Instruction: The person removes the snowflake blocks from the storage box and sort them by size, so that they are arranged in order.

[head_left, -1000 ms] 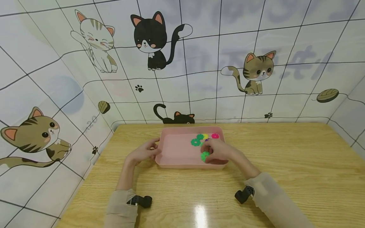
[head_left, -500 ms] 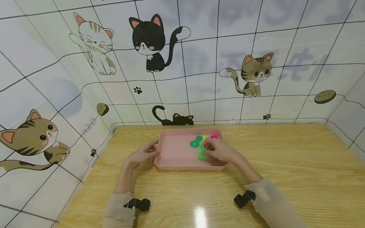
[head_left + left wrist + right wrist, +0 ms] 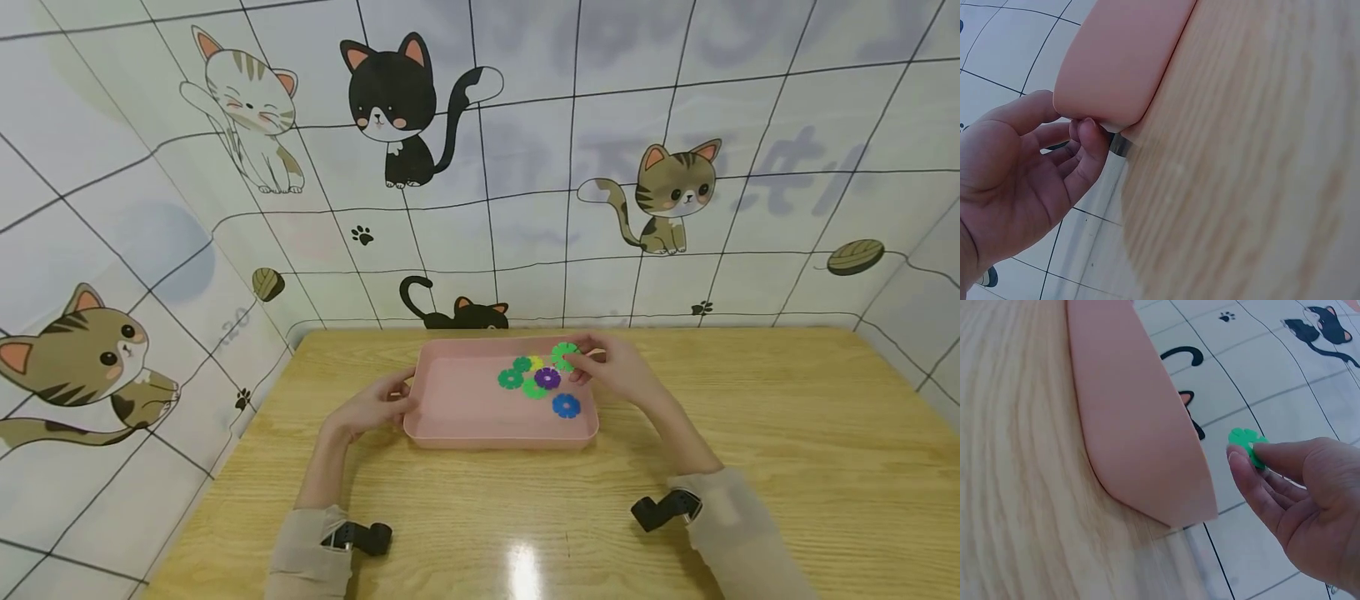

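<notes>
A pink tray (image 3: 465, 400) sits on the wooden table (image 3: 750, 433). My left hand (image 3: 375, 406) grips the tray's left rim, thumb over the edge and fingers under it (image 3: 1088, 134). My right hand (image 3: 611, 367) pinches a light green flower-shaped disc (image 3: 564, 356) above the tray's far right corner; the disc (image 3: 1246, 442) shows between thumb and fingertips in the right wrist view. Inside the tray lie a dark green disc (image 3: 511, 379), a purple disc (image 3: 547, 377), a blue disc (image 3: 566, 406), another green disc (image 3: 532, 389) and a yellow one (image 3: 536, 362).
Walls papered with cartoon cats (image 3: 390, 92) enclose the table at the back and left. The tray's outer wall (image 3: 1129, 419) fills the right wrist view. Bare wood lies right of the tray and in front of it.
My right hand lifted from the tray's near right part to its far right corner, carrying a light green disc. The purple and blue discs it covered now show. The left hand stayed put.
</notes>
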Tool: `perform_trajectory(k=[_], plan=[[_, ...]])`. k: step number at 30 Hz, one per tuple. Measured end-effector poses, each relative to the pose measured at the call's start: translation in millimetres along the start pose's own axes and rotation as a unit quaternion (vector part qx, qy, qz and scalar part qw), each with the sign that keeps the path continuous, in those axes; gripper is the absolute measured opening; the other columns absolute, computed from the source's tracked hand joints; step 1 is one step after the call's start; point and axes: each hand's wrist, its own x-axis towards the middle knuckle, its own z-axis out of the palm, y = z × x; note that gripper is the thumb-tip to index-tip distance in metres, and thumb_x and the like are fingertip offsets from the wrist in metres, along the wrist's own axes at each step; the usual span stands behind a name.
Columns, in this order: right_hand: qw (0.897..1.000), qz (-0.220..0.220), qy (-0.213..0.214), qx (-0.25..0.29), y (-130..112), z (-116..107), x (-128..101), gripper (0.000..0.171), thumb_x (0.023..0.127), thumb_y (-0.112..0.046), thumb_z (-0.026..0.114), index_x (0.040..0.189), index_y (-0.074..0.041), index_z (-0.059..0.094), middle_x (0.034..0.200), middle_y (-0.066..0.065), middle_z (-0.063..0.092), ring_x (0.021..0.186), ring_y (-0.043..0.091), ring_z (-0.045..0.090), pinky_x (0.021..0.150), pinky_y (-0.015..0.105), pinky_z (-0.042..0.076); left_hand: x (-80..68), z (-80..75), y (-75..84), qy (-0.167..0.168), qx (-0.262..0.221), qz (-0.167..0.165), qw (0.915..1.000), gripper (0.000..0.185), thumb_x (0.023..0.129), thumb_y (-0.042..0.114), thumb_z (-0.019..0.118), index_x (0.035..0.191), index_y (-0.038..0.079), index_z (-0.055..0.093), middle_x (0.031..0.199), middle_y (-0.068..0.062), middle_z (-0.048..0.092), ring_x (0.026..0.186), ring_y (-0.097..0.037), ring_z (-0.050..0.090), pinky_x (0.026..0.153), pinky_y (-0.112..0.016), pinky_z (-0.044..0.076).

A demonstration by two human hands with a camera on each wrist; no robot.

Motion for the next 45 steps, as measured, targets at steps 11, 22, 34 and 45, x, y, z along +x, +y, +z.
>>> perform_trajectory(k=[11,22,34,45], plan=[[0.997,0.051,0.056,-0.007,26,-35,-8,0.035,0.095,-0.007,0.071,0.120,0.014,0.057,0.102,0.024,0.063,0.081,0.031,0.072,0.073,0.038,0.060,0.0,-2.4,-0.1,-0.009,-0.002,0.003,1.0000,0.068,0.103,0.006,0.055,0.161,0.001,0.018,0.107,-0.013,0.048,0.075,-0.017,0.053,0.069,-0.027,0.049],[0.990,0.106,0.055,-0.078,45,-46,-12,0.027,0.094,-0.002,0.070,0.115,0.012,0.062,0.095,0.024,0.066,0.072,0.025,0.071,0.066,0.030,0.059,0.2,-2.1,1.7,-0.005,0.010,0.003,0.9999,0.067,0.103,0.006,0.053,0.161,0.001,0.018,0.113,-0.016,0.049,0.080,-0.018,0.056,0.070,-0.027,0.050],[0.976,0.129,0.026,-0.174,53,-47,-13,0.028,0.093,-0.015,0.074,0.114,0.003,0.070,0.095,0.016,0.065,0.081,0.023,0.059,0.066,0.030,0.051,0.7,2.4,5.4,-0.016,0.019,0.006,0.9997,0.066,0.103,0.008,0.055,0.160,0.001,0.022,0.109,-0.014,0.050,0.078,-0.019,0.058,0.071,-0.029,0.051],[0.972,0.119,0.026,-0.201,52,-46,-15,0.032,0.093,-0.021,0.074,0.113,0.003,0.068,0.096,0.016,0.065,0.086,0.028,0.057,0.070,0.035,0.046,1.9,4.2,5.4,-0.019,0.017,0.006,0.9997,0.066,0.102,0.007,0.055,0.160,0.001,0.022,0.106,-0.013,0.050,0.075,-0.016,0.054,0.067,-0.026,0.049]])
